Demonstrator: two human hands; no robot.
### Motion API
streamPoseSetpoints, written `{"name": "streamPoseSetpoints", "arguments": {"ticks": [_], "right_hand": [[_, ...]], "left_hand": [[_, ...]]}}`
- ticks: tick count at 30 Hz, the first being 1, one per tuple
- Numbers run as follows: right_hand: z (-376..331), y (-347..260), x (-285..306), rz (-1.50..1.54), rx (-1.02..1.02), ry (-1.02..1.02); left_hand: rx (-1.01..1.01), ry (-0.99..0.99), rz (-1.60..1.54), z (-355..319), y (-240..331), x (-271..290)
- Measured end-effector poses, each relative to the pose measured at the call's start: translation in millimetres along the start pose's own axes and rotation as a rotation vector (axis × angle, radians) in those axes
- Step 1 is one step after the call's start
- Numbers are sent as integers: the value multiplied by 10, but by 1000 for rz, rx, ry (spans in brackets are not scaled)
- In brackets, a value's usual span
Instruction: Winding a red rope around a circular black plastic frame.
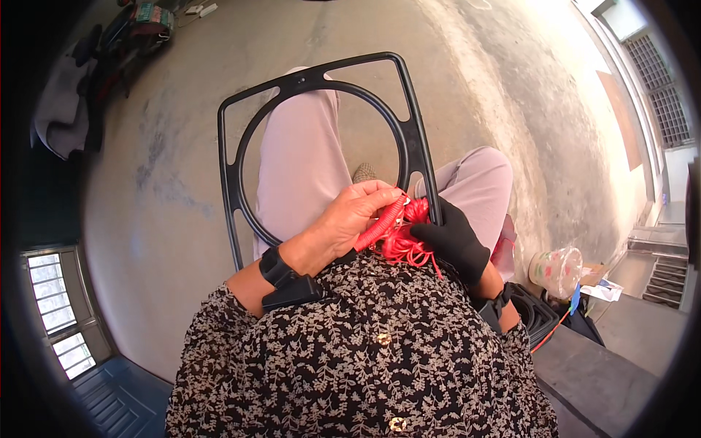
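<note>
A black plastic frame (315, 75), squared outside with a round ring inside, rests tilted across my lap. Red cord is wound tightly in coils around the near right stretch of the ring (380, 228). My left hand (343, 219), bare, is closed there, thumb and fingertips pinching at the upper end of the red winding. My right hand (460, 244), in a black glove, is closed beside the frame's right bar. Against its thumb lies a loose, looped bundle of red cord (400, 244), some strands hanging down. The gloved fingers are partly hidden behind the bar.
At my right are a patterned round tub (555, 270) and a pile of black frames (531, 314) on a dark surface. A motorbike (131, 36) stands far left on the concrete floor (175, 146). A blue plastic piece (124, 398) is at lower left.
</note>
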State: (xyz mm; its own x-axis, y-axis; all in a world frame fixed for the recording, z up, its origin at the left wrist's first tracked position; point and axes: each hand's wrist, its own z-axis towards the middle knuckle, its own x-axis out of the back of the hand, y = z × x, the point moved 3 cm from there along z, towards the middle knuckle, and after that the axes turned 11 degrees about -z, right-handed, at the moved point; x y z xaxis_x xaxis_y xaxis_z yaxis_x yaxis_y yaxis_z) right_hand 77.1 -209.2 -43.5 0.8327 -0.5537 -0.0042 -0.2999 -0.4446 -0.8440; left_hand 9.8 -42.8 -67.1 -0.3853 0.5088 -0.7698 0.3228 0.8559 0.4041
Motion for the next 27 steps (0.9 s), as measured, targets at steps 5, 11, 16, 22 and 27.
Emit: {"name": "streamPoseSetpoints", "arguments": {"ticks": [5, 11, 16, 22, 27], "right_hand": [[-21, 94, 98, 292, 132, -68], [-385, 264, 877, 60, 89, 30], [-726, 541, 1454, 300, 48, 603], [-582, 484, 1610, 234, 84, 727], [-364, 169, 1383, -138, 227, 742]], "left_hand": [[1, -47, 70, -33, 34, -41], [8, -70, 9, -75, 99, -70], [-11, -48, -92, -79, 134, -99], [14, -90, -71, -76, 112, -141], [11, -46, 6, -62, 125, -134]]}}
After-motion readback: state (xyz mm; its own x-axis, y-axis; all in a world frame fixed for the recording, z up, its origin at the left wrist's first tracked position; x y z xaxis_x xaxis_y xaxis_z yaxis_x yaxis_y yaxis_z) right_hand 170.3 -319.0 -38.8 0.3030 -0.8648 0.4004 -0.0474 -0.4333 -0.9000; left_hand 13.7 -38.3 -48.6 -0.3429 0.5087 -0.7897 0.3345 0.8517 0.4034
